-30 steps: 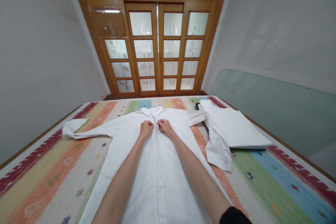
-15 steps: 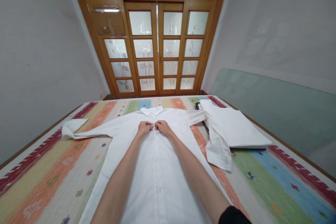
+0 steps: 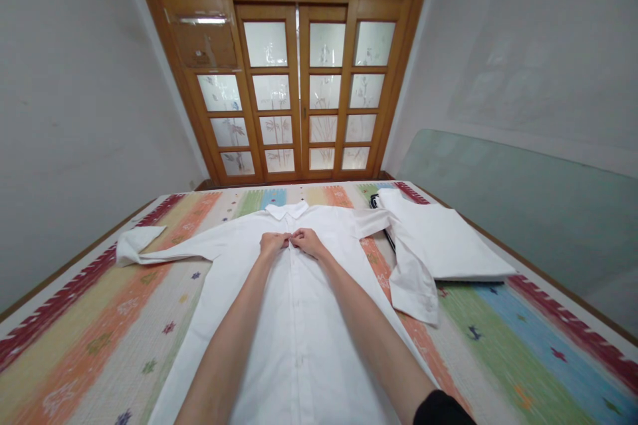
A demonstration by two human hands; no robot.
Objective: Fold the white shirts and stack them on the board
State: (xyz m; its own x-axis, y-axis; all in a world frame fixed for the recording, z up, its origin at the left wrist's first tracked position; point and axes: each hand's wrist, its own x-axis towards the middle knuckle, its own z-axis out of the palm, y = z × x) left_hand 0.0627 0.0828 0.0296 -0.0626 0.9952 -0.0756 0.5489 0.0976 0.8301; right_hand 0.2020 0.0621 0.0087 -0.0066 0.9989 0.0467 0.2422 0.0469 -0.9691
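A white long-sleeved shirt [image 3: 269, 339] lies front side up, its collar [image 3: 288, 210] at the far end and its sleeves out to both sides. My left hand [image 3: 274, 243] pinches the front placket a little below the collar. Close against it, my right hand [image 3: 307, 241] pinches the same strip of cloth, fingertips touching or nearly touching the left ones. Whatever button lies between the fingers is hidden. Down the middle, the placket runs toward me between my forearms.
Folded white garments [image 3: 438, 239] with a dark layer beneath lie at the right, partly touched by the right sleeve [image 3: 413, 279]. A striped, patterned cloth [image 3: 94, 345] covers the surface. Wooden glass-paned doors [image 3: 299, 93] stand beyond; a pale green panel [image 3: 523, 192] leans along the right.
My two hands have come closer together at the placket, the right one shifting slightly left. The shirt and the folded garments lie as before.
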